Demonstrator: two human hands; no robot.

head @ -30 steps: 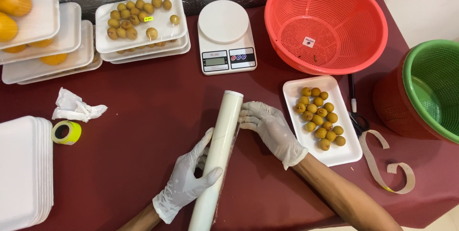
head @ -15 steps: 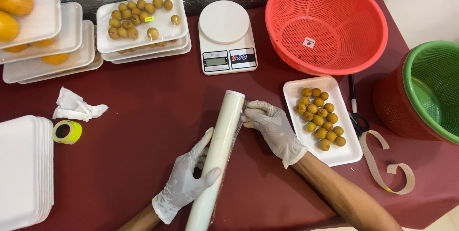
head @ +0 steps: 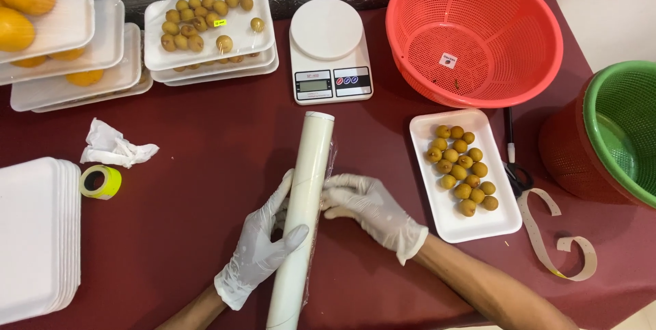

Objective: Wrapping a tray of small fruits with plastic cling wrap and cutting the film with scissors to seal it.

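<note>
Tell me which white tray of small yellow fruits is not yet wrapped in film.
The tray of small fruits right of the right hand; it lies single and bare, unlike the stacked, filmed trays by the scale.

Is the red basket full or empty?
Nearly empty: the red basket shows its bare mesh bottom, with only a small label and a few specks.

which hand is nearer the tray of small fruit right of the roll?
Right. The right hand rests on the roll on the side facing the tray; the left hand grips the roll's far side.

Thin white rubbery gloves (head: 263, 248) grip a glossy film roll (head: 307, 193). Matt foam tray (head: 465, 227). Perforated plastic basket (head: 478, 36) on a smooth maroon table (head: 198, 166).
</note>
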